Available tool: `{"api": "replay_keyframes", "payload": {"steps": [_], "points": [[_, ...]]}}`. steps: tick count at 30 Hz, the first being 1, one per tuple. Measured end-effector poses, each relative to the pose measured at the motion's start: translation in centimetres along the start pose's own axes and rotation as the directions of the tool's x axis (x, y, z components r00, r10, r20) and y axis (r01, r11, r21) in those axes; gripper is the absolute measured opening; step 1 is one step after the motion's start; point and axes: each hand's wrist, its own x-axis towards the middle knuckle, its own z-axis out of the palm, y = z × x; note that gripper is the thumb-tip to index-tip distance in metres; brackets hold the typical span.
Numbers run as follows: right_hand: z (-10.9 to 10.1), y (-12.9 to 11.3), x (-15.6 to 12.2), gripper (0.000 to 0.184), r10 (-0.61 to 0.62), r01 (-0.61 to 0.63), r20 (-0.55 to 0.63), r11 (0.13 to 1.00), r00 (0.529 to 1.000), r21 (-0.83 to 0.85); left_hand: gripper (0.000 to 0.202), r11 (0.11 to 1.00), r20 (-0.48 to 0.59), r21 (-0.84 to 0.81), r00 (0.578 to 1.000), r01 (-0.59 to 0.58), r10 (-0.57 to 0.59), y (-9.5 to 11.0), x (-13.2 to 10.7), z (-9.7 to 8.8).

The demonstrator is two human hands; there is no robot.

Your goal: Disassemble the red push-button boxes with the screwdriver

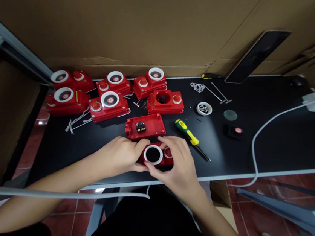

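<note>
At the near edge of the table, both hands are around a red alarm housing cover (167,161) with a white ring (154,146) on it and a small red dome beside the ring. My left hand (123,152) is closed on the cover's left end. Thumb and fingers of my right hand (181,160) close around the white ring from the right. Just beyond lies an open red base box (156,124), holding a small black switch block (140,126). A green and yellow screwdriver (187,131) lies to the right of it.
Several red alarm boxes (110,107) with white rings stand at the back left. Behind the base box sits another red box (166,105) without a ring. A white cap of screws (204,108), a clear disc (230,115) and a black part (234,131) lie rightward. A white cable (254,144) crosses the table.
</note>
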Motion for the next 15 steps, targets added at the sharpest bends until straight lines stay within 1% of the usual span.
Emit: {"api": "replay_keyframes", "payload": {"steps": [3, 5, 7, 8, 10, 11, 12, 13, 14, 15], "points": [[-0.3, 0.7, 0.1, 0.064, -0.114, 0.114, 0.010, 0.993, 0.993, 0.003, 0.049, 0.998, 0.013, -0.055, 1.000, 0.006, -0.006, 0.0, 0.0, -0.1], [-0.8, 1.0, 0.3, 0.062, -0.194, 0.194, 0.063, 0.981, 0.979, 0.012, 0.047, 0.996, 0.026, -0.081, 0.999, 0.022, -0.020, 0.1, 0.0, -0.1], [-1.2, 1.0, 0.4, 0.061, -0.223, 0.220, 0.129, 0.975, 0.966, 0.039, 0.046, 0.995, 0.029, -0.089, 0.999, 0.043, -0.040, 0.1, 0.0, -0.1], [-1.4, 0.9, 0.5, 0.063, -0.205, 0.200, 0.153, 0.979, 0.967, 0.046, 0.046, 0.994, 0.030, -0.092, 0.998, 0.051, -0.048, 0.0, 0.0, -0.1], [-1.4, 0.5, 0.4, 0.074, -0.114, 0.115, 0.175, 0.993, 0.978, 0.007, 0.049, 0.994, 0.027, -0.097, 0.998, 0.056, -0.053, 0.0, 0.0, 0.0], [-1.4, 0.3, 0.4, 0.081, -0.063, 0.069, 0.169, 0.997, 0.984, -0.027, 0.050, 0.994, 0.027, -0.098, 0.998, 0.051, -0.049, -0.1, 0.0, 0.0], [-1.3, 0.0, 0.4, 0.083, -0.025, 0.034, 0.157, 0.998, 0.987, -0.054, 0.050, 0.994, 0.025, -0.097, 0.999, 0.046, -0.044, -0.1, 0.0, 0.1], [-1.3, -0.1, 0.3, 0.078, -0.007, 0.016, 0.151, 0.998, 0.989, -0.059, 0.050, 0.995, 0.020, -0.096, 0.999, 0.040, -0.039, -0.1, 0.0, 0.2], [-1.2, -0.3, 0.3, 0.069, -0.015, 0.020, 0.156, 0.999, 0.988, -0.035, 0.049, 0.995, 0.012, -0.095, 0.999, 0.037, -0.036, -0.2, 0.0, 0.2], [-1.2, -0.4, 0.2, 0.066, -0.039, 0.038, 0.175, 0.999, 0.984, 0.007, 0.048, 0.995, 0.003, -0.095, 0.999, 0.034, -0.034, -0.2, 0.0, 0.3]]}}
